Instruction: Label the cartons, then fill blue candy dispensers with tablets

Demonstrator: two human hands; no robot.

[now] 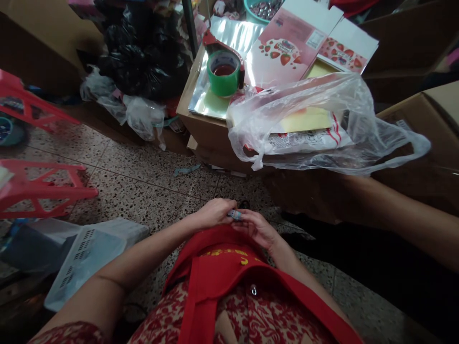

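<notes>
Both hands [234,220] pinch a small packet [234,214] above the red bag's edge [215,239].

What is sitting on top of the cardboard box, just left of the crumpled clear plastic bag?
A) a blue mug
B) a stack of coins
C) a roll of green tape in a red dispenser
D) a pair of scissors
C: the roll of green tape sits in a red dispenser on the cardboard box, beside the clear plastic bag.

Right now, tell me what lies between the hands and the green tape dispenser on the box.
In the head view, bare speckled floor and the cardboard box's front separate the hands, which pinch a small packet, from the green tape dispenser.
</notes>
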